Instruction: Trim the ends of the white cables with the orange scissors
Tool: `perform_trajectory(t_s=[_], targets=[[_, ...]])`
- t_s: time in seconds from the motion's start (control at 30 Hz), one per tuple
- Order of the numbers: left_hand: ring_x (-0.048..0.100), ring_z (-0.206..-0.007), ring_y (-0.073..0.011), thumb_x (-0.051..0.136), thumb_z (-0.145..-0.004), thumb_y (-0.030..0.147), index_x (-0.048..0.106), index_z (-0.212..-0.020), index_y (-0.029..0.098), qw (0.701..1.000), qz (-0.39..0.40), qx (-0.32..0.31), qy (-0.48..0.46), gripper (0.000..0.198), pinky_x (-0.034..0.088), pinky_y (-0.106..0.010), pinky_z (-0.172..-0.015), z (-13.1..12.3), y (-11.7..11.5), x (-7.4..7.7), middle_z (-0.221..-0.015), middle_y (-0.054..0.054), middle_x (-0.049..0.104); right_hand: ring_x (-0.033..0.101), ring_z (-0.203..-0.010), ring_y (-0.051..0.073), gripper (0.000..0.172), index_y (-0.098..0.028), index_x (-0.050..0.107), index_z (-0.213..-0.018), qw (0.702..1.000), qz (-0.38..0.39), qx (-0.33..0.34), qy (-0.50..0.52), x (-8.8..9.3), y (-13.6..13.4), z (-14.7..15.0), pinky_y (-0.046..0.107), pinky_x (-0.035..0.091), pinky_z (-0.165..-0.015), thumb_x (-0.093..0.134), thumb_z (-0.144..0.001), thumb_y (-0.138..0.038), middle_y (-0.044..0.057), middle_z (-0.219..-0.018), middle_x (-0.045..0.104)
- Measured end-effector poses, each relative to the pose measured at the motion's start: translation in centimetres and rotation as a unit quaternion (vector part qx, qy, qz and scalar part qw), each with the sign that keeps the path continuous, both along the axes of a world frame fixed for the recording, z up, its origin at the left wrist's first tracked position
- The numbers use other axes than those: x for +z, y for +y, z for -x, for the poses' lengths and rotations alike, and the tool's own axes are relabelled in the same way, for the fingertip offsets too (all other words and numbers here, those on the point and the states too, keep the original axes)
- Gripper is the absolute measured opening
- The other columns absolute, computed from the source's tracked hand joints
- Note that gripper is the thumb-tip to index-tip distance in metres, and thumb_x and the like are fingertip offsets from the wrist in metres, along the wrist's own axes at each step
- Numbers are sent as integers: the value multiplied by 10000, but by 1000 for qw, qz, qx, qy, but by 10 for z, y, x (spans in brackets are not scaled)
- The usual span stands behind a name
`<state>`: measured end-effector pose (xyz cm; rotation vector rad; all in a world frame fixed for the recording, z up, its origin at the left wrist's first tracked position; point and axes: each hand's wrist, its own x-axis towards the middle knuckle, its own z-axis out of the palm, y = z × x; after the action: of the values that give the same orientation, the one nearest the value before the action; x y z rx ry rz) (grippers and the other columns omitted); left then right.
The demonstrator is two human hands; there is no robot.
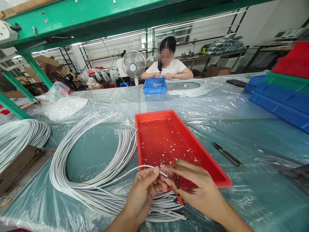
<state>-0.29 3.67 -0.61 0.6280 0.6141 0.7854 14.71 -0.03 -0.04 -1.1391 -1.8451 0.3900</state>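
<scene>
My left hand [143, 190] pinches a thin white cable [145, 166] near its end, thumb on top, above the near edge of a red tray [205, 154]. Dark and coloured wire tips show at that cable's end. In my right hand [199, 183] is a small orange-handled cutter [177, 182], held between the fingers and thumb close to the cable end. Its jaws are partly hidden by the fingers. The cable runs back to a large loop of white cables [61, 158] on the left, whose near ends lie under my hands. Small white scraps dot the tray floor.
A pair of metal snips [227, 154] lies right of the tray. Another cable coil [26, 135] and a metal block [19, 166] are at left. Across the table a person [166, 61] works at a blue tray [154, 90]. Stacked bins [282, 93] stand at right.
</scene>
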Motion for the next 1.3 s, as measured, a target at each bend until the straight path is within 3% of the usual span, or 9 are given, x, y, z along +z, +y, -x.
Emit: perform_trajectory(t_s=[0.2,0.37,0.43,0.53,0.6,0.77,1.0,1.17,1.3], targets=[[529,-523,-68,592,-790,245,670,-644,101,999,29,10,-20,220,428,-181,-567,2,-18,2,-632,-35,628,502,-575,143,469,-232,646,-902,997,-46,15,-66,10,-2,-2,234,394,-502,398,-602,31,6,-644,548],[510,-520,-48,648,-748,229,689,-851,135,996,19,76,-43,146,424,-159,-569,-4,-31,6,-633,5,607,509,-533,125,112,-195,644,-767,991,10,-84,102,10,-6,11,221,407,-497,584,-722,-113,-13,-596,542],[512,-540,-52,663,-736,231,695,-785,134,994,-3,104,-38,114,426,-162,-609,-7,-33,6,-579,15,591,531,-532,127,12,-183,632,-711,968,66,-109,216,8,-6,19,219,424,-498,636,-719,-191,-12,-589,567],[525,-572,-68,659,-738,229,677,-664,127,989,-42,141,-22,128,427,-184,-658,-12,-32,5,-569,12,596,537,-511,128,109,-175,614,-682,917,149,-81,362,3,-7,31,220,437,-486,672,-695,-267,-16,-571,583],[548,-603,-90,633,-760,244,665,-685,130,986,-70,152,-1,140,430,-211,-668,-13,-29,6,-625,0,620,531,-518,129,136,-173,611,-671,900,179,-66,392,-1,-8,35,226,440,-503,690,-677,-284,-15,-577,586],[594,-718,-138,518,-842,284,609,-741,141,974,-148,158,67,197,433,-234,-675,-9,-18,14,-732,-31,646,527,-583,139,140,-180,600,-699,916,183,-82,349,-3,-16,34,228,439,-552,703,-655,-264,-15,-623,574],[593,-606,-128,457,-869,294,551,-723,152,969,-192,124,89,225,423,-216,-590,2,-7,20,-644,-12,624,454,-538,114,218,-182,537,-668,952,196,-49,231,6,-30,27,196,361,-475,578,-739,-384,-19,-614,477],[547,-601,-112,424,-884,257,570,-726,143,974,-200,87,56,244,421,-230,-622,8,-2,21,-679,-11,580,300,-463,85,464,-180,445,-562,947,231,15,223,-6,-34,40,209,209,-417,449,-734,-610,-36,-535,378],[497,-636,-100,432,-878,222,576,-719,136,982,-181,54,16,232,405,-221,-618,13,-1,19,-769,-15,512,284,-429,78,483,-195,365,-540,919,290,31,266,-15,-35,48,209,190,-394,418,-725,-638,-49,-518,307]])
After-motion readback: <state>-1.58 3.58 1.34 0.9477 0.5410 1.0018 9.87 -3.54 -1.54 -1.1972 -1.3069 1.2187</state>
